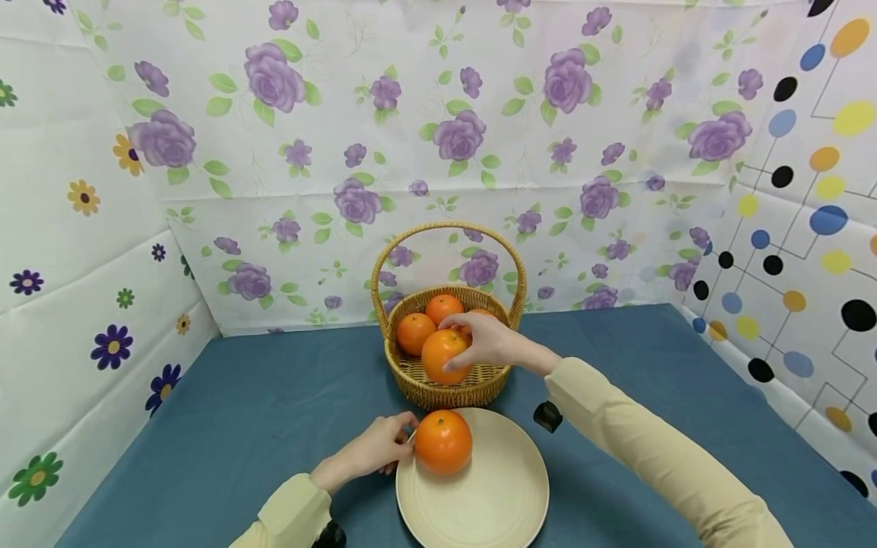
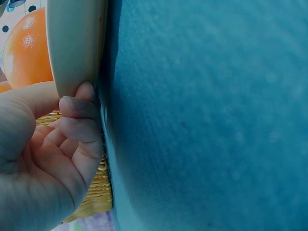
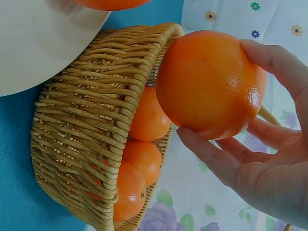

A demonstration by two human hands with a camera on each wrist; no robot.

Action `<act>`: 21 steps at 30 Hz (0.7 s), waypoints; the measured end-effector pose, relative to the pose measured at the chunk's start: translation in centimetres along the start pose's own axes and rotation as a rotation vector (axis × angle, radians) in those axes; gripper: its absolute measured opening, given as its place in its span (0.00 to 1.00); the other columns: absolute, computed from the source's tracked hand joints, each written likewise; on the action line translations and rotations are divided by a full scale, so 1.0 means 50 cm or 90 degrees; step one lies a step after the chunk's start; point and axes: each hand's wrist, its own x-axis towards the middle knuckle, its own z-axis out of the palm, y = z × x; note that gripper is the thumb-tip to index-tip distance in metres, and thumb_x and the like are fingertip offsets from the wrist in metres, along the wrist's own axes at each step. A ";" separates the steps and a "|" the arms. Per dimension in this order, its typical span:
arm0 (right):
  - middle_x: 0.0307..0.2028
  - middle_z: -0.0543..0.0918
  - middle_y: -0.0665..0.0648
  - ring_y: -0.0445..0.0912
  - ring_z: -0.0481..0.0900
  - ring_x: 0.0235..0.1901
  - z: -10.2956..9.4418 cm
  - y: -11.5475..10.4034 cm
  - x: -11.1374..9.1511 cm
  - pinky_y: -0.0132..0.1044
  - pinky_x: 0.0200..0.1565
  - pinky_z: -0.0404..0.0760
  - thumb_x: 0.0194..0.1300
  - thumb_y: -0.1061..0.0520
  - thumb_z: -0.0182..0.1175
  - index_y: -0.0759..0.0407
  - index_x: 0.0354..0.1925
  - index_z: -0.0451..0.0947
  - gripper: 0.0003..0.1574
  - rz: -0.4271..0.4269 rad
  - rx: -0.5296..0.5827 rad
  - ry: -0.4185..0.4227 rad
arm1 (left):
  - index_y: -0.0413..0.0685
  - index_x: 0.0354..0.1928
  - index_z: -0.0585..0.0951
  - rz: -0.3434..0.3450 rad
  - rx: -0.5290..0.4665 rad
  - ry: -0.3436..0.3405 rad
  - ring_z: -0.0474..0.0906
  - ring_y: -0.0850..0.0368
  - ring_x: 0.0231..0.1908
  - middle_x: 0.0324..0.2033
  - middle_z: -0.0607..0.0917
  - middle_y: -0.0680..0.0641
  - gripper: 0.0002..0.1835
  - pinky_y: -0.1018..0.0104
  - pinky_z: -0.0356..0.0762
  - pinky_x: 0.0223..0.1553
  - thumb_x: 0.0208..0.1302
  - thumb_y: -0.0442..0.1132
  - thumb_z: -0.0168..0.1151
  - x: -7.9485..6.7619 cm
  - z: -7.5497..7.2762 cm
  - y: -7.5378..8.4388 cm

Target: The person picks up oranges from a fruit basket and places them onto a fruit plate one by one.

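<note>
My right hand (image 1: pixel 485 340) grips an orange (image 1: pixel 444 356) between thumb and fingers, over the front of a wicker basket (image 1: pixel 445 396). In the right wrist view the held orange (image 3: pixel 209 85) is above the basket's rim, with several more oranges (image 3: pixel 151 115) inside. At the left edge of a cream plate (image 1: pixel 496 487), my left hand (image 1: pixel 373 449) pinches the rim. The left wrist view has the thumb on top of the plate (image 2: pixel 74 48) and curled fingers beneath its edge. One orange (image 1: pixel 443 442) sits on the plate's left part, close to those fingers.
A tall arched handle (image 1: pixel 448 226) rises over the basket, which stands just behind the plate. Blue cloth (image 1: pixel 294 396) covers the table. Flowered sheeting (image 1: pixel 308 190) hangs along the back, and a dotted sheet (image 1: pixel 788 304) lines the right side.
</note>
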 end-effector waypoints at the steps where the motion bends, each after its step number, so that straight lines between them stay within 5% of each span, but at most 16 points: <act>1: 0.44 0.73 0.54 0.48 0.69 0.44 -0.001 0.000 -0.002 0.40 0.44 0.71 0.47 0.51 0.70 0.59 0.53 0.71 0.35 -0.001 0.001 0.002 | 0.41 0.41 0.72 0.001 -0.001 -0.001 0.64 0.59 0.07 0.10 0.72 0.49 0.08 0.68 0.63 0.08 0.59 0.28 0.53 0.000 0.000 0.000; 21: 0.46 0.72 0.52 0.47 0.69 0.45 -0.010 0.008 -0.036 0.39 0.43 0.72 0.47 0.49 0.70 0.57 0.54 0.71 0.36 -0.004 0.033 0.015 | 0.41 0.42 0.72 -0.004 -0.003 -0.002 0.64 0.59 0.07 0.10 0.72 0.49 0.09 0.68 0.62 0.08 0.59 0.29 0.53 0.001 0.000 -0.002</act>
